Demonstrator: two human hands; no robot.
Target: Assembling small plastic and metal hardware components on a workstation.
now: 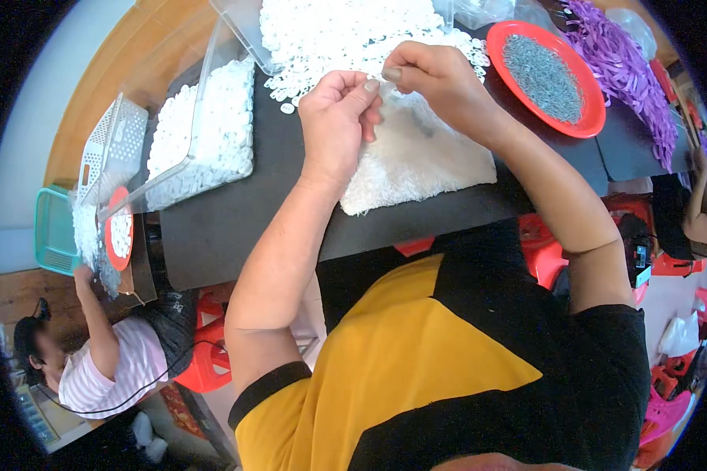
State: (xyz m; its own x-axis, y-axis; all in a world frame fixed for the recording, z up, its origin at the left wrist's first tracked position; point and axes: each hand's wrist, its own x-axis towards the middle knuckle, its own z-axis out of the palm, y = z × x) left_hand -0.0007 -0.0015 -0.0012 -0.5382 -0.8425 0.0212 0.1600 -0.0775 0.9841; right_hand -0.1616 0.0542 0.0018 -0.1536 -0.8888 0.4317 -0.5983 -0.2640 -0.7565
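Observation:
My left hand (339, 110) is closed in a pinch, thumb against fingertips, above the cloth. Close beside it on the right, my right hand (440, 78) also pinches, its fingertips almost meeting the left ones. Something small and whitish shows between the two hands, too small to name. Under them a cream fluffy cloth (428, 161) lies flat on the dark table (287, 212). Just beyond the hands spreads a heap of small white oval pieces (330, 35). A red plate (595, 114) full of small silvery metal pieces, perhaps pins, stands to the right of my right hand.
A clear plastic bin (184, 169) of white pieces stands at the left. Purple ribbons (624, 86) lie at the far right. Further left are a white perforated basket (114, 145), a green basket (51, 228) and a seated person (114, 365) reaching toward a small red plate (116, 259).

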